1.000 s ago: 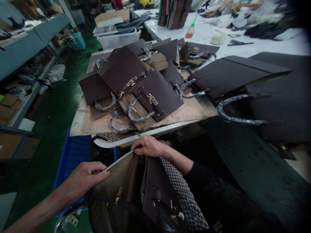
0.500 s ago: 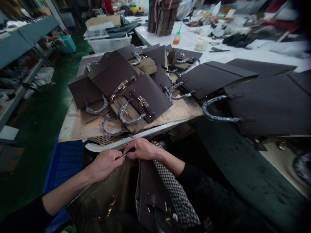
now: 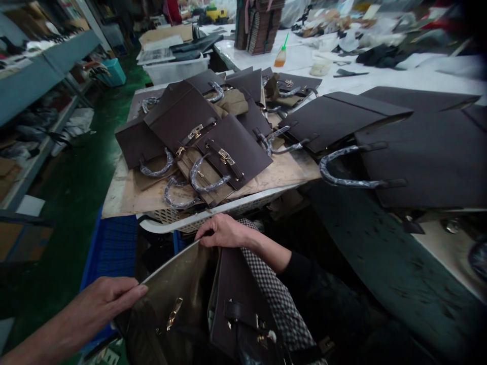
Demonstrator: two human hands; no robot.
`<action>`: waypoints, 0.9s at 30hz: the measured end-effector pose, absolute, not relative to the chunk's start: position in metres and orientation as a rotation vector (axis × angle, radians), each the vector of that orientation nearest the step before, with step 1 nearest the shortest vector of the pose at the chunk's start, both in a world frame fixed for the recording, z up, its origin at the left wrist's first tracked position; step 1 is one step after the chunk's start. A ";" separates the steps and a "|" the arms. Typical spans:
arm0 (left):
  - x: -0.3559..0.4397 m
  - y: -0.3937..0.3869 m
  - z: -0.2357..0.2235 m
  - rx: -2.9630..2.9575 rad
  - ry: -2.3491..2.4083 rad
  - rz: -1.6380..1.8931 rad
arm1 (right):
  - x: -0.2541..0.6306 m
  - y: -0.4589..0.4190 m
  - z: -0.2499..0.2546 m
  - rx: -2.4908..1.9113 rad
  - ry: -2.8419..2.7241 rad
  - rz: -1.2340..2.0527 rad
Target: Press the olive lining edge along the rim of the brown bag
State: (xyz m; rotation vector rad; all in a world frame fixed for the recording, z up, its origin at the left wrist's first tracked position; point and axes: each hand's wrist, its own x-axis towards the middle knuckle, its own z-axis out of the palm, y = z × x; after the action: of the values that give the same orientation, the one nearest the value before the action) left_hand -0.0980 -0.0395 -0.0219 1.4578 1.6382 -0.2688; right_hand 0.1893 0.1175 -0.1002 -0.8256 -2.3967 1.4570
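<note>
A dark brown handbag (image 3: 243, 296) lies across my lap, its olive-brown inner side (image 3: 182, 274) turned up and gold hardware showing on it. Between thumb and fingers my right hand (image 3: 222, 230) pinches the far end of the bag's thin upper edge. Lower down on the left, my left hand (image 3: 102, 306) grips that same edge, thumb on top; its fingertips are partly hidden behind the panel. The edge runs fairly straight from one hand to the other.
Ahead, several brown handbags (image 3: 236, 147) with plastic-wrapped handles are piled on a board (image 3: 125, 195). A white basket rim (image 3: 182, 223) sticks out below it. More bags (image 3: 429, 157) lie at right. A blue crate (image 3: 116, 248) stands at left, and a glue bottle (image 3: 280, 57) behind the pile.
My left hand has moved down and left along the edge, away from my right hand, exposing more of the panel. My right hand stays at the corner. The view has shifted slightly.
</note>
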 end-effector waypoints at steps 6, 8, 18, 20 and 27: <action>-0.048 0.022 -0.018 1.592 1.514 -0.016 | 0.183 0.110 -0.092 -0.886 -2.296 1.402; -0.021 0.049 -0.035 1.534 1.443 0.198 | 0.185 0.110 -0.093 -0.890 -2.276 1.383; 0.003 0.068 -0.084 1.433 1.409 0.369 | 0.248 0.053 -0.020 -0.674 -2.352 0.932; 0.007 0.068 -0.080 1.382 1.398 0.345 | 0.251 0.019 -0.017 -0.461 -2.476 0.877; 0.026 0.067 -0.060 1.248 1.155 0.107 | 0.276 -0.039 -0.025 -0.698 -2.378 0.694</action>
State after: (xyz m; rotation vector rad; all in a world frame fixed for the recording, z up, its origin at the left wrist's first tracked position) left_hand 0.0257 0.0667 -0.0605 1.2480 1.1552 0.1066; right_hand 0.2763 -0.0389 -0.0251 -0.6978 -2.3781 0.6944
